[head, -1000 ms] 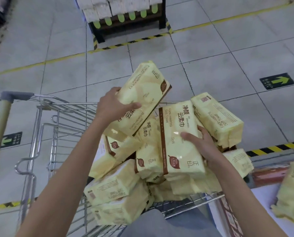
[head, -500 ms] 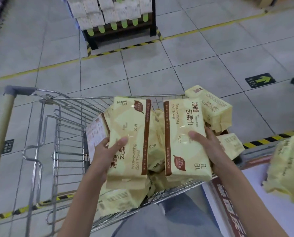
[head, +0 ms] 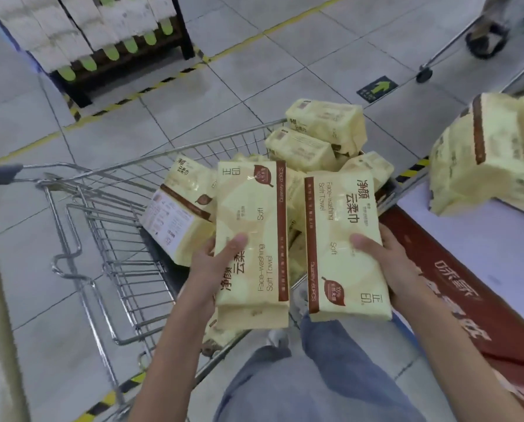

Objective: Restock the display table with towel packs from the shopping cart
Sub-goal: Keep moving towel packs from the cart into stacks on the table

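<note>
Two yellow towel packs are held side by side above the near end of the wire shopping cart (head: 108, 226). My left hand (head: 215, 263) grips the left pack (head: 251, 214), thumb on its face. My right hand (head: 385, 263) grips the right pack (head: 340, 226) the same way. Several more yellow packs (head: 321, 132) lie heaped in the cart's right half. The display table (head: 480, 248), white-topped with a red front, stands to the right and bears stacked yellow packs (head: 480, 153).
A dark shelf with white stacked goods (head: 96, 28) stands at the back left behind yellow-black floor tape. Another cart's wheel (head: 423, 75) and a person's sandalled foot (head: 487, 35) show at the top right. My jeans-clad legs are below.
Both hands have drawn their packs toward me and to the right, clear of the heap. The view has swung right, so more of the display table shows.
</note>
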`<act>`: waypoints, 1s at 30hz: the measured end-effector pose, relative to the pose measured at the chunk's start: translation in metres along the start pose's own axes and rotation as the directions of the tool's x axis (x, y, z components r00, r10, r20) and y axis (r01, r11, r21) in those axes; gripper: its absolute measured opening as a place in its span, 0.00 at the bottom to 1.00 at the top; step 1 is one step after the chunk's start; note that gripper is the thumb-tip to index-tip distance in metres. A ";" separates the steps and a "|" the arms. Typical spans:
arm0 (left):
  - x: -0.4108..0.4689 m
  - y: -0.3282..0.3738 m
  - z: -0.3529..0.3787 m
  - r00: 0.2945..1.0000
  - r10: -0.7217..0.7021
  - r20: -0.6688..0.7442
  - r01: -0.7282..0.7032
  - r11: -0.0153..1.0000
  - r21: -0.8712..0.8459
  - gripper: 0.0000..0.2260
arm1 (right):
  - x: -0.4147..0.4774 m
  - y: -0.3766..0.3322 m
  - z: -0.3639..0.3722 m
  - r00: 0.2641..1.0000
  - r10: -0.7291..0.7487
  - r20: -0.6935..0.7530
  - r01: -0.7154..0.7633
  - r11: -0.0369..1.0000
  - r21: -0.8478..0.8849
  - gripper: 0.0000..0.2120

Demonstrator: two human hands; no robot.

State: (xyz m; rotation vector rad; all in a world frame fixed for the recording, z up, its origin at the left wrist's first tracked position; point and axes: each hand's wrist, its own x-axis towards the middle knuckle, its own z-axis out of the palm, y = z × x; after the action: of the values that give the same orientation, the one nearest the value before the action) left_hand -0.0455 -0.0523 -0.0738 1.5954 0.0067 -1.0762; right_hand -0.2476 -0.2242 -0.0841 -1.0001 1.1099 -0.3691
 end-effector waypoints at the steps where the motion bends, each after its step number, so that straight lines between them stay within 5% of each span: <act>1: -0.002 -0.002 0.003 1.000 -0.005 0.024 0.005 1.000 0.017 0.32 | -0.011 0.007 -0.005 1.000 0.004 -0.024 -0.004 1.000 0.007 0.43; 14: -0.027 -0.034 0.110 0.861 -0.169 0.480 -0.056 0.906 0.419 0.33 | -0.151 0.111 -0.083 0.857 0.129 -0.498 0.080 0.923 0.377 0.39; 22: -0.089 -0.092 0.170 0.716 -0.305 0.628 -0.151 0.810 0.566 0.27 | -0.251 0.193 -0.103 0.710 0.224 -0.668 0.216 0.834 0.509 0.37; 30: -0.184 -0.168 0.184 0.578 -0.430 0.693 -0.230 0.729 0.644 0.35 | -0.365 0.278 -0.097 0.552 0.348 -0.757 0.374 0.708 0.599 0.37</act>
State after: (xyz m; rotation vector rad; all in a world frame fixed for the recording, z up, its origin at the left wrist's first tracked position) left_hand -0.3553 -0.0422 -0.0749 1.5457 -1.0741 -2.0175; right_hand -0.5520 0.1311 -0.1120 -0.0235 1.6192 -1.3132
